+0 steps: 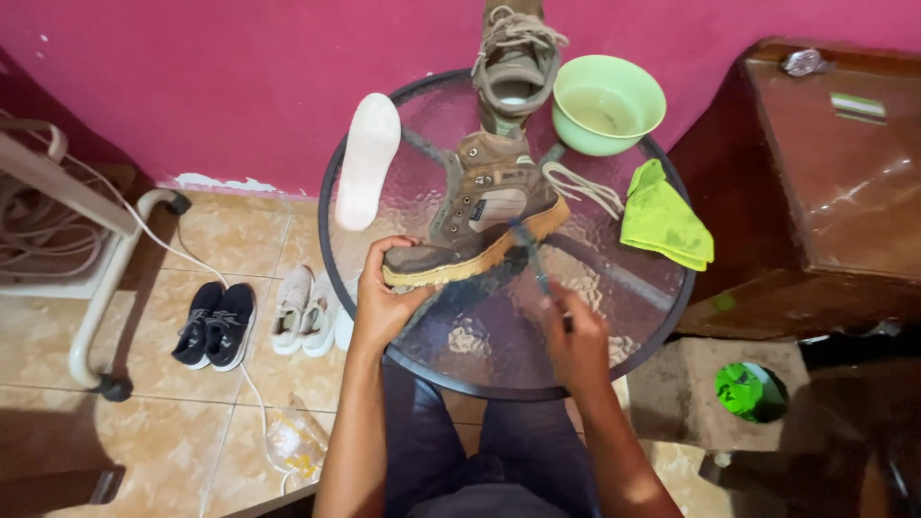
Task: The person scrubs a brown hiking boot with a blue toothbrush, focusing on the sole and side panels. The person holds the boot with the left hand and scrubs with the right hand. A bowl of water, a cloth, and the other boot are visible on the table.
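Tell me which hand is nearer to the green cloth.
Right. The right hand is below and left of the green cloth, holding a brush against the boot. The left hand grips the boot's toe, farther left.

Home: tiled floor [58, 384], shoes [216, 326], dresser [835, 182]

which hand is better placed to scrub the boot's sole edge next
Probably the right hand: it holds the brush, whose tip already lies against the boot at its tan sole. The left hand grips the toe, steadying the boot on the glass table.
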